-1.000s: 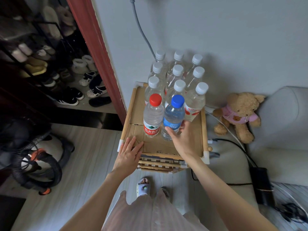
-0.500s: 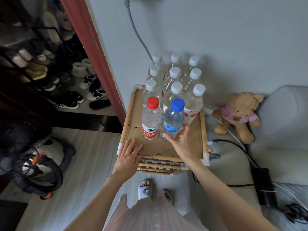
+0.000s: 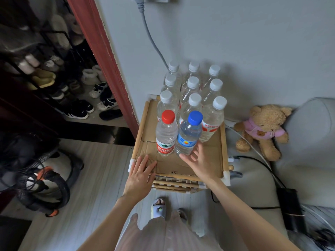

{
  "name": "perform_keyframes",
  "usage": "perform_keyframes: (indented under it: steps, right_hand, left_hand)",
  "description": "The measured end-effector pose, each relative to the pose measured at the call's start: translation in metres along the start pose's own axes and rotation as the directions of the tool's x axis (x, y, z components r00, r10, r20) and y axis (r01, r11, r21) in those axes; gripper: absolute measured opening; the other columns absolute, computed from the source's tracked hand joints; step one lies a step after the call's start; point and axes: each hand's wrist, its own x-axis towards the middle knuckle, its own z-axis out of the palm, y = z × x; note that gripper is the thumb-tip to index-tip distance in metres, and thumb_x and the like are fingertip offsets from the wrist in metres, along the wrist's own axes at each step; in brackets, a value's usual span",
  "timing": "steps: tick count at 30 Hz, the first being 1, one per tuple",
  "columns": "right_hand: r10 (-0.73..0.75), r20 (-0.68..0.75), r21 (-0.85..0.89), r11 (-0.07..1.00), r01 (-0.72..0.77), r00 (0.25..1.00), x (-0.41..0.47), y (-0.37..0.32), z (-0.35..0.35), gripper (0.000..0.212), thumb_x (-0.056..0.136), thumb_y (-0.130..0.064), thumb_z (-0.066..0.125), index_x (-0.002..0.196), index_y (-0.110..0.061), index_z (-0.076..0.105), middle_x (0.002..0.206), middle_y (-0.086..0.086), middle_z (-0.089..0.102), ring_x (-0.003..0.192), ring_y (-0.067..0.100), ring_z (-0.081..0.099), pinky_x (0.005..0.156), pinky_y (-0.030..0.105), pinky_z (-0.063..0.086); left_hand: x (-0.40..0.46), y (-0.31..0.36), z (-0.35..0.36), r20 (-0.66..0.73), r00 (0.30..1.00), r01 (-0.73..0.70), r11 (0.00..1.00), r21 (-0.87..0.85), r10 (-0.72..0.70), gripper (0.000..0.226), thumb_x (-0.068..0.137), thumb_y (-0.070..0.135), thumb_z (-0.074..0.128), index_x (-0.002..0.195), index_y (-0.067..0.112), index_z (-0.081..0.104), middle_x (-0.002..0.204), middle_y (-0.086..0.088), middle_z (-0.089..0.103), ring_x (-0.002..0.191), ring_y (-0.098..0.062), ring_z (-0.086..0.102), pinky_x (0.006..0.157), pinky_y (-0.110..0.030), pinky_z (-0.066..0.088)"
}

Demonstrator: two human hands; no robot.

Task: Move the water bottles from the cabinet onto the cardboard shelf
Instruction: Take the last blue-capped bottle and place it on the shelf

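Shelf [image 3: 217, 160] bottles [image 3: 192, 98] hide rear labels.

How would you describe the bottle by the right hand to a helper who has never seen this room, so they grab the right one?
Find the cardboard shelf against the grey wall, beside the teddy bear. Bottles stand on it in rows; the front row has only two. Take the right one, the blue-capped bottle with a blue label: its neighbour has a red cap, all others white.
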Motion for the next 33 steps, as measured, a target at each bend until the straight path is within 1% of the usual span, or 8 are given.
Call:
perform_keyframes:
  steps: [2,4,6,10,13,18,27,33]
  right_hand:
    - [0.047,-0.024,-0.047,0.998,-0.048,0.999,0.007,0.006,0.0,0.071,0.07,-0.029,0.077,0.124,-0.034,0.031,0.128,-0.006,0.049,0.117,0.007,0.049,0.095,0.02,0.044]
    - [0.067,-0.071,-0.142,0.987,-0.077,0.995,0.015,0.01,-0.001,0.061,0.062,-0.044,0.077,0.106,-0.046,0.036,0.122,-0.004,0.054,0.114,0.014,0.054,0.099,0.039,0.046]
    - [0.054,-0.067,-0.152,0.986,-0.064,0.996,0.016,0.01,0.001,0.058,0.068,-0.035,0.077,0.111,-0.04,0.039,0.122,-0.006,0.052,0.116,0.016,0.053,0.102,0.041,0.043]
    - [0.052,-0.089,-0.039,0.998,-0.055,0.995,0.015,0.011,0.005,0.062,0.074,-0.013,0.073,0.126,-0.019,0.04,0.129,-0.002,0.049,0.121,0.015,0.049,0.108,0.04,0.037]
    - [0.059,-0.071,-0.014,0.998,-0.06,0.996,0.016,0.011,0.005,0.061,0.076,-0.009,0.071,0.128,-0.018,0.04,0.132,-0.001,0.049,0.122,0.013,0.047,0.109,0.035,0.036]
    - [0.051,-0.044,0.019,0.999,-0.05,0.998,0.017,0.014,0.004,0.055,0.079,0.0,0.065,0.123,-0.021,0.04,0.115,-0.016,0.053,0.109,-0.001,0.051,0.106,0.026,0.034]
    - [0.065,-0.004,0.017,0.998,-0.065,0.998,0.019,0.011,0.002,0.058,0.08,-0.002,0.065,0.127,-0.021,0.038,0.116,-0.02,0.052,0.111,-0.002,0.05,0.104,0.022,0.035]
    - [0.114,0.025,-0.007,0.993,-0.114,0.993,0.014,0.004,-0.001,0.065,0.08,-0.013,0.067,0.135,-0.02,0.034,0.121,-0.019,0.047,0.119,0.002,0.04,0.098,0.022,0.034]
  left_hand:
    - [0.001,0.003,-0.001,-0.048,0.999,0.018,0.999,-0.026,-0.019,0.064,0.086,0.054,0.013,0.128,0.021,0.049,0.144,-0.011,0.037,0.139,-0.029,0.021,0.113,-0.041,0.008]
    - [0.006,0.009,-0.006,-0.132,0.986,0.088,0.991,-0.102,-0.101,0.046,0.09,0.045,0.032,0.115,0.02,0.06,0.135,-0.008,0.05,0.132,-0.027,0.037,0.11,-0.042,0.024]
    - [0.015,0.016,-0.013,-0.173,0.967,0.158,0.971,-0.182,-0.19,0.029,0.089,0.032,0.051,0.112,0.018,0.061,0.125,-0.006,0.058,0.121,-0.025,0.048,0.103,-0.04,0.033]
    - [0.034,0.037,-0.022,-0.111,0.961,0.204,0.919,-0.338,-0.254,0.048,0.085,0.027,0.058,0.13,0.021,0.044,0.117,-0.005,0.06,0.102,-0.029,0.056,0.089,-0.04,0.044]
    - [0.046,0.047,-0.02,-0.029,0.951,0.289,0.917,-0.276,-0.309,0.054,0.086,0.033,0.054,0.136,0.024,0.033,0.116,-0.005,0.061,0.104,-0.032,0.055,0.085,-0.041,0.046]
    - [0.055,0.048,-0.02,-0.081,0.901,0.396,0.886,-0.243,-0.425,0.045,0.084,0.044,0.056,0.122,0.023,0.047,0.103,-0.012,0.066,0.097,-0.035,0.058,0.078,-0.04,0.044]
    - [0.057,0.046,-0.019,-0.088,0.909,0.379,0.897,-0.225,-0.407,0.045,0.082,0.047,0.057,0.118,0.022,0.048,0.097,-0.012,0.068,0.092,-0.034,0.06,0.07,-0.034,0.041]
    - [0.054,0.046,-0.021,-0.063,0.932,0.336,0.916,-0.218,-0.357,0.044,0.084,0.041,0.056,0.121,0.019,0.044,0.101,-0.011,0.066,0.096,-0.032,0.059,0.074,-0.038,0.045]
